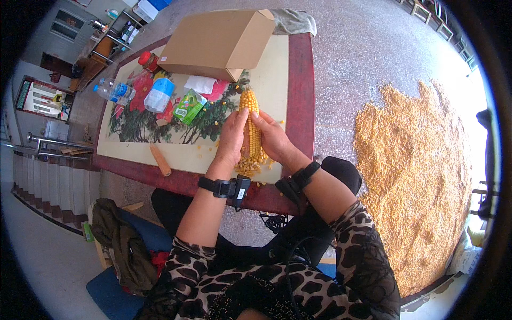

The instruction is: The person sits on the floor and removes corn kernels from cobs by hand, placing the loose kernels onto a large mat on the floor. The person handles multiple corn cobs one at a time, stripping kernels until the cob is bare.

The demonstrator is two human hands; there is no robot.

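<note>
Between my two hands is a dried ear of corn (250, 100), its tip pointing away from me. Part of its side is stripped to the cob, while yellow kernels still cover the rest. My left hand (234, 134) grips it from the left and my right hand (274, 134) from the right, both thumbs on top near the middle. Loose kernels (249, 166) lie in a small heap beneath the ear on the table (188, 152). A bare corn cob (161, 160) rests near the table's front edge, to the left of my hands.
A large cardboard box (216, 40) stands at the table's back, a grey cloth (294, 22) beside it. Leftward are a red-lidded jar (148, 61), plastic bottles (116, 91), a blue-and-white package (159, 96) and a green packet (190, 106). Corn kernels (412, 180) cover the floor at right.
</note>
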